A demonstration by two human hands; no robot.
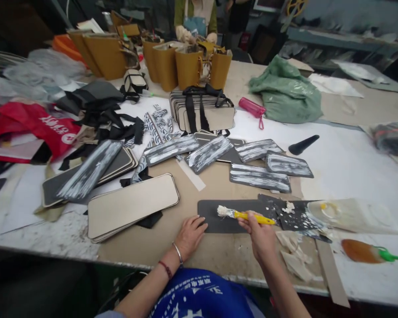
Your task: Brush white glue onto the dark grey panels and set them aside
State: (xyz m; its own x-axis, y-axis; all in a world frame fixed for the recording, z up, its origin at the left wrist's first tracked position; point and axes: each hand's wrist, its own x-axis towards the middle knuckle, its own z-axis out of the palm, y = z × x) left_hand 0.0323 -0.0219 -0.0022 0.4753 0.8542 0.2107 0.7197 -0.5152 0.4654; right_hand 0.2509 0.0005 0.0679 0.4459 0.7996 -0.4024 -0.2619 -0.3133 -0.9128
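Between the fingers of my right hand (260, 236) is a paintbrush (255, 217) with a yellow handle, its bristles clotted with white paste. The bristles are over a dark grey panel (210, 225); whether they touch it I cannot tell. My left hand (189, 236) lies with fingers spread at the panel's left end, fingertips on its edge. Overlapping the panel's right end is a dark sheet (296, 216) spattered with white paste. Several grey pieces streaked with white, such as one panel (260, 177), lie behind. Left of my left hand is a stack of beige boards (132, 205).
At the right lie a glue bottle (361, 251) with a green nozzle and a cardboard strip (331, 274). Farther back are strapped beige panels (202, 110), a pink pouch (252, 107), a green plastic bag (287, 92) and mustard bags (189, 66). A co-worker's hands (185, 34) are behind them.
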